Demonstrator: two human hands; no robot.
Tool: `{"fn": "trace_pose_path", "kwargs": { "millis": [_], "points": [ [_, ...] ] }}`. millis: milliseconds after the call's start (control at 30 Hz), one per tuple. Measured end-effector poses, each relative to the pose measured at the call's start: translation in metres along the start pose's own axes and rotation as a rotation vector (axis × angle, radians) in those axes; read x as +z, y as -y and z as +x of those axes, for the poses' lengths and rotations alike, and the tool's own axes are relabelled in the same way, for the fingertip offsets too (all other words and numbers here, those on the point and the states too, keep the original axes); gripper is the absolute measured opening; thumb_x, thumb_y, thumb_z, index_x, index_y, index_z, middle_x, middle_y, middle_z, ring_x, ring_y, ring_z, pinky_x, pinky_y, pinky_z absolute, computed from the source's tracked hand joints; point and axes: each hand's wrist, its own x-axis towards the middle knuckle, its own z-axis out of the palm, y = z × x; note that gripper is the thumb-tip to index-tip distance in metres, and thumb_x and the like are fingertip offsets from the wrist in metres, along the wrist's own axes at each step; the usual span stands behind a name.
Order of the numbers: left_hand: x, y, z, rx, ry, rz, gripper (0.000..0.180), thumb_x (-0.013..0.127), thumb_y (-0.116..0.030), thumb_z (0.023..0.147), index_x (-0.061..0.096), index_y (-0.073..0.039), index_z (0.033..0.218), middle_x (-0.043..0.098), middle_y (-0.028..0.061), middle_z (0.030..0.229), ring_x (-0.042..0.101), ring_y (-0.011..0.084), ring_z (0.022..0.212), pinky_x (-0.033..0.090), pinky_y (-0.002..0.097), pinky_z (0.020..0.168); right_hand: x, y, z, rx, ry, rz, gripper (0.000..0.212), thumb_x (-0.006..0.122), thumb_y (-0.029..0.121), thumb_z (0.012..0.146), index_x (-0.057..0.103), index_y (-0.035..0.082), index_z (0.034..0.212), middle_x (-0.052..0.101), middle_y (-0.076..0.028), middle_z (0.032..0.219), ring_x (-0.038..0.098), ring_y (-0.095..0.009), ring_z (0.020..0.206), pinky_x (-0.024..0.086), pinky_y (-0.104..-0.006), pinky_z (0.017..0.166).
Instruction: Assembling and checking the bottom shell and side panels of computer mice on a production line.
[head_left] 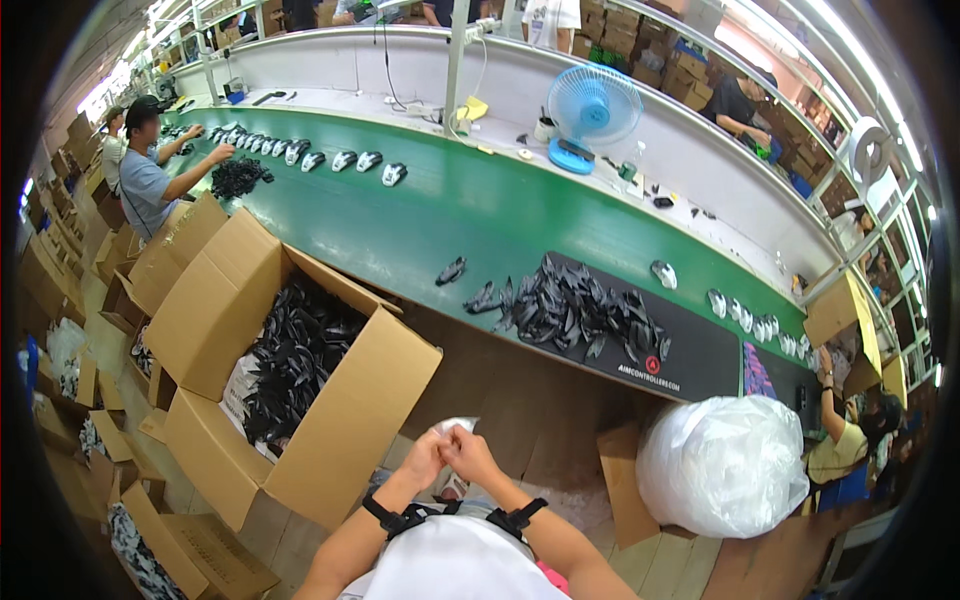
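Observation:
Both my hands are together in front of my body, beside the open carton and short of the bench. My left hand (424,462) is closed, fingers bent towards the other hand. Pressed up against it, my right hand (472,459) is closed too, in a pinch. A small white piece (458,424), thin like paper or plastic film, sticks out beyond the fingertips; its exact kind I cannot make out. The fingers partly hide it. To the left, a cardboard box (372,415) with raised flaps holds many black curved plastic parts (300,350).
A green conveyor bench (400,240) runs across, bearing a black mat (700,355) with a heap of black parts (575,305) and rows of black-and-white shells (370,160). A large white plastic bag (722,465) stands right. A blue fan (590,110) is behind; co-workers sit at both ends.

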Motion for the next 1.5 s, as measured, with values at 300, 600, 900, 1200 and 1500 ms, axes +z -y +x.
{"fn": "trace_pose_path", "kwargs": {
  "millis": [300, 600, 900, 1200, 1500],
  "points": [
    [0.000, 0.023, 0.011, 0.052, -0.068, 0.444, 0.044, 0.052, -0.029, 0.091, 0.047, 0.003, 0.120, 0.049, 0.0108, 0.121, 0.048, 0.0211, 0.114, 0.037, 0.0311, 0.096, 0.002, -0.007, 0.007, 0.032, -0.228, -0.264, 0.013, 0.062, 0.017, 0.071, 0.054, 0.008, 0.068, 0.057, -0.020, 0.062, 0.058, -0.040, 0.062, 0.046, -0.0425, 0.053],
    [0.016, 0.012, -0.008, 0.361, -0.099, 1.221, 0.059, 0.064, -0.033, 0.079, 0.047, 0.011, 0.115, 0.046, 0.0247, 0.121, 0.055, 0.0351, 0.101, 0.045, 0.0405, 0.087, -0.010, -0.026, 0.015, 0.136, -0.304, -0.259, 0.013, 0.060, 0.015, 0.068, 0.054, 0.004, 0.068, 0.055, -0.018, 0.061, 0.056, -0.039, 0.059, 0.045, -0.0407, 0.053],
    [-0.012, -0.004, 0.008, 0.559, -0.363, 1.248, 0.040, 0.073, -0.021, 0.066, 0.053, -0.005, 0.098, 0.058, 0.0124, 0.093, 0.058, 0.0256, 0.069, 0.049, 0.0343, 0.065, -0.020, -0.008, 0.010, 0.075, -0.147, 0.059, 0.021, 0.062, 0.013, 0.071, 0.046, 0.002, 0.066, 0.042, -0.006, 0.054, 0.039, -0.012, 0.053, 0.037, -0.0303, 0.050],
    [-0.022, 0.002, 0.037, 0.562, -0.491, 1.325, 0.010, 0.061, -0.008, 0.061, 0.052, -0.003, 0.060, 0.052, 0.0175, 0.055, 0.056, 0.0355, 0.056, 0.042, 0.0396, 0.051, -0.011, -0.005, 0.008, 0.063, 0.129, 0.279, 0.022, 0.062, 0.014, 0.077, 0.044, 0.007, 0.066, 0.039, 0.006, 0.061, 0.035, -0.005, 0.057, 0.032, -0.0229, 0.051],
    [-0.013, 0.002, 0.028, 0.089, -0.247, 0.718, 0.009, 0.059, -0.008, 0.079, 0.052, -0.003, 0.077, 0.058, 0.0072, 0.068, 0.062, 0.0173, 0.063, 0.049, 0.0322, 0.052, -0.016, -0.015, 0.002, 0.151, -0.042, 0.264, 0.018, 0.063, 0.011, 0.075, 0.055, 0.002, 0.087, 0.055, -0.003, 0.072, 0.052, -0.008, 0.067, 0.046, -0.0251, 0.064]
  ]
}}
